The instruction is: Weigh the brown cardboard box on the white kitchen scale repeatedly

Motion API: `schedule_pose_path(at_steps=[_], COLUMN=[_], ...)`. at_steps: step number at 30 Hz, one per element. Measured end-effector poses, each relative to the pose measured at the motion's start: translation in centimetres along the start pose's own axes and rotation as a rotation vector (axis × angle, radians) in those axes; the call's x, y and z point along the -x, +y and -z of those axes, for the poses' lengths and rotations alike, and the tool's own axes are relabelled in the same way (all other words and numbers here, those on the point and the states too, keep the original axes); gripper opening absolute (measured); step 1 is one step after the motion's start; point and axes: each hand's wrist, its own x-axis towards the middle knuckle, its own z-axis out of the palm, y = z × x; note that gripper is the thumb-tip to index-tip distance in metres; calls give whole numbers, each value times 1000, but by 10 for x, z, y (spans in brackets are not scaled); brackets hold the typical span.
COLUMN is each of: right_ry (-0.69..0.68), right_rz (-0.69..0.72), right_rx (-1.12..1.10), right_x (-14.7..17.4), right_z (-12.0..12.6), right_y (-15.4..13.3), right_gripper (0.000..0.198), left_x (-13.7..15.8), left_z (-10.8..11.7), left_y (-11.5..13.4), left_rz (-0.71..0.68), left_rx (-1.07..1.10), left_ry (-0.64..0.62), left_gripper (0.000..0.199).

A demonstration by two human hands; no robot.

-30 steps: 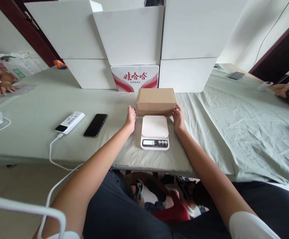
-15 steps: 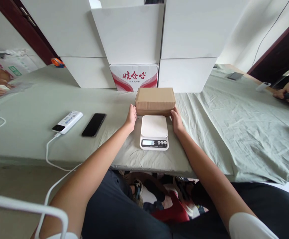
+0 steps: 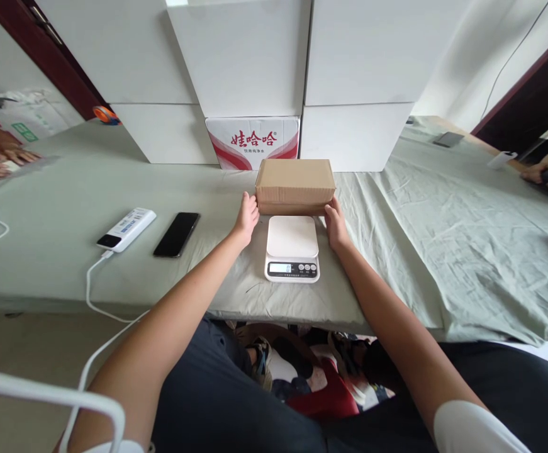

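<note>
A plain brown cardboard box (image 3: pixel 295 182) is just behind a white kitchen scale (image 3: pixel 292 238) on the cloth-covered table. Its left end is gripped by my left hand (image 3: pixel 247 217), and my right hand (image 3: pixel 335 221) presses on the opposite end. Both sets of fingers are partly hidden by the box's sides. Whether the box rests on the cloth or is slightly raised, I cannot tell. Nothing lies on the scale's platform, and its lit display appears to read 0.
Left of my arm lie a black phone (image 3: pixel 177 234) and a white power bank (image 3: pixel 127 230) with a white cable. White boxes (image 3: pixel 250 60) are stacked behind, above a red-and-white carton (image 3: pixel 255 143). Other people's hands (image 3: pixel 9 154) show at the far left and far right.
The view has shifted slightly. The cardboard box looks marginally larger and higher, with both hands still on its ends. The scale has stayed where it was.
</note>
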Motion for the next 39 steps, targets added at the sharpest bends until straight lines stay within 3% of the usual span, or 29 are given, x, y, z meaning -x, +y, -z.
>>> schedule_pose_path(at_steps=[8, 12, 19, 26, 39], right_ry=[112, 269, 388, 316, 315], right_rz=[113, 122, 112, 61, 6], right_rx=[-34, -58, -119, -135, -24], right_x=[6, 10, 16, 20, 22], right_z=[-5, -7, -11, -10, -11], right_y=[-23, -44, -64, -73, -72], right_gripper=[49, 39, 49, 65, 71], left_x=[9, 21, 48, 61, 60], left_z=[2, 7, 12, 14, 29], left_y=[8, 14, 7, 3, -10], left_rz=[-222, -348, -345, -301, -309], left_rx=[13, 91, 132, 129, -10], left_ry=[27, 54, 279, 382, 340], left_gripper=[79, 72, 76, 74, 71])
